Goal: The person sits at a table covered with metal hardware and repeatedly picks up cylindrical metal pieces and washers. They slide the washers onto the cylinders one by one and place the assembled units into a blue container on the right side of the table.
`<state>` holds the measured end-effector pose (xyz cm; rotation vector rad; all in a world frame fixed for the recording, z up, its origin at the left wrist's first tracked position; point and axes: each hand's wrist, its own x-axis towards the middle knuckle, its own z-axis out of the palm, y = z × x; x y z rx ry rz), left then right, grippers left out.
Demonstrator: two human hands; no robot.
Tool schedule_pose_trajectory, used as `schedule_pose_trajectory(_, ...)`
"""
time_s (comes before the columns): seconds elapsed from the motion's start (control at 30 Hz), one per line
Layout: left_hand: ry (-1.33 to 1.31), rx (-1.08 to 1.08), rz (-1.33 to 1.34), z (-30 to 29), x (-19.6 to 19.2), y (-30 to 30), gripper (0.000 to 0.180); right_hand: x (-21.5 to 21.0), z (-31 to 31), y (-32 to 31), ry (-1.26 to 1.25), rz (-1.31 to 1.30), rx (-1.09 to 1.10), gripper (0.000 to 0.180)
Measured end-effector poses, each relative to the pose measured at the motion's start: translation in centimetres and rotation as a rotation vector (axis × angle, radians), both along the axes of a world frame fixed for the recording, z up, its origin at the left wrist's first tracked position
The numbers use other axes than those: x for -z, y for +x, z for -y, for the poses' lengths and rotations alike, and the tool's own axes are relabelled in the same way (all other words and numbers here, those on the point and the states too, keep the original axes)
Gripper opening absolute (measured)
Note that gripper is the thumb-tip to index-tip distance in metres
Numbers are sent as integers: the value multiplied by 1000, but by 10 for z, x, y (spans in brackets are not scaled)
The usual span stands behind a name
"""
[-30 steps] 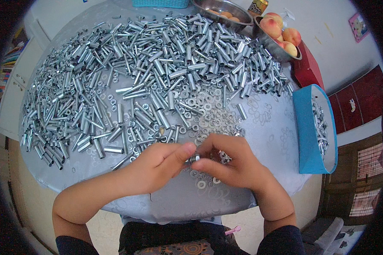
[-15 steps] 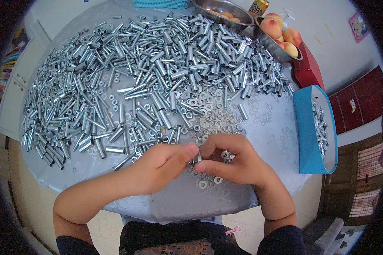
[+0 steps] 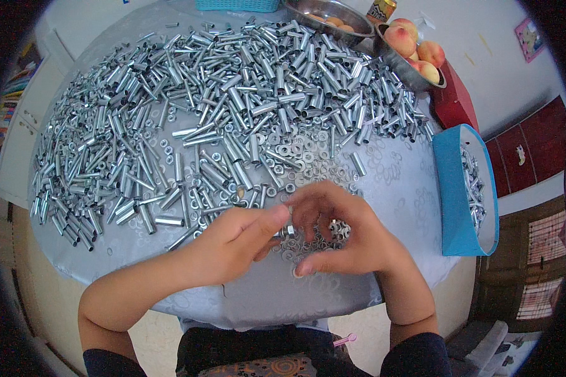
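My left hand (image 3: 236, 242) and my right hand (image 3: 343, 229) meet at the near edge of a round table (image 3: 396, 188) covered in grey cloth. Between their fingertips is a small metal part (image 3: 287, 230), a short bolt with a nut or washer on it; both hands pinch it. Loose washers and nuts (image 3: 308, 242) lie under and around my right hand. A big heap of shiny metal sleeves (image 3: 233, 107) covers the far and left part of the table.
A blue box (image 3: 465, 188) with assembled metal pieces stands at the right edge. At the back are a metal bowl of peaches (image 3: 415, 53), another metal bowl (image 3: 324, 12), a red box (image 3: 453, 100) and a teal basket (image 3: 236, 5).
The hands stay together at the same spot; my fingers have shifted slightly around the small part, the right hand curling more over it.
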<state>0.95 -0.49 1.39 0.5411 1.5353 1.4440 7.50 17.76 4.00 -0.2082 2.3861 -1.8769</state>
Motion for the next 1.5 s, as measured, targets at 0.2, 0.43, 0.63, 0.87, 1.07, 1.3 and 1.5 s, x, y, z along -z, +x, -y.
schedule_pose_trajectory(0.2,11,26,-87,1,-2,0,48,3,-5,1,207,-69,-63,28)
schedule_pose_trajectory(0.43,-27,19,-50,0,-3,-1,48,6,-3,1,244,-149,-61,21)
schedule_pose_trajectory(0.63,-3,-1,-38,-1,-2,0,49,4,1,0,234,-133,-12,23)
schedule_pose_trajectory(0.87,-15,0,-37,0,-2,-1,50,8,1,-3,234,-305,20,24)
schedule_pose_trajectory(1.07,-23,8,-63,-1,-1,0,50,1,0,-1,243,-197,-35,24)
schedule_pose_trajectory(1.3,-18,20,-50,0,-1,-1,51,2,4,0,185,-178,94,27)
schedule_pose_trajectory(1.5,-36,15,-70,0,-2,0,52,3,-4,1,289,-198,-33,27)
